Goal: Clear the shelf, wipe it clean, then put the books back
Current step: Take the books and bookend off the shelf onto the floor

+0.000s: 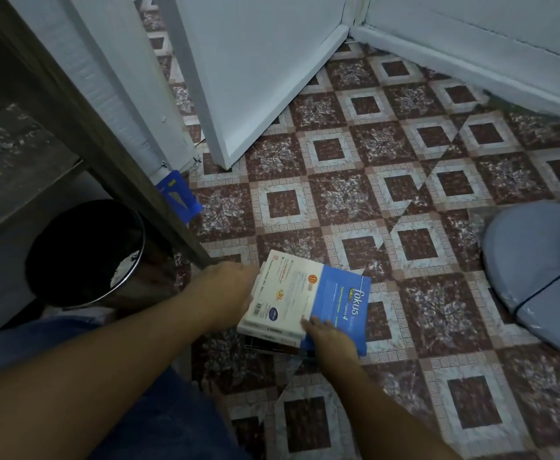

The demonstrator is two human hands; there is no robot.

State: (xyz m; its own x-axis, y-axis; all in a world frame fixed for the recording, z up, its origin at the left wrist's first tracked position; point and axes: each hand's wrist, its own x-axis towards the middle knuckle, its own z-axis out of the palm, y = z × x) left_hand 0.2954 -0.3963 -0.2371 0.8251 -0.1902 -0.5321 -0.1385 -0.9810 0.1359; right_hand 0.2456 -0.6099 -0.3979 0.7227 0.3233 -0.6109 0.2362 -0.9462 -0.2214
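A small stack of books (308,300) sits low over the patterned floor, the top one white and blue with "fokus" on its cover. My left hand (230,290) grips the stack's left edge, fingers hidden beneath it. My right hand (326,333) holds the near edge, thumb on the cover where white meets blue. Spines of two or three white books (268,330) show under the top one. The wooden shelf unit (72,104) stands at the left, its visible dark shelf board (16,154) bare.
A black waste bin (86,254) stands under the shelf at the left. A blue card or booklet (179,194) leans at the shelf's foot. A white door (255,78) stands ajar behind. A grey cushion (537,270) lies at the right. Patterned tiles (405,194) cover the floor.
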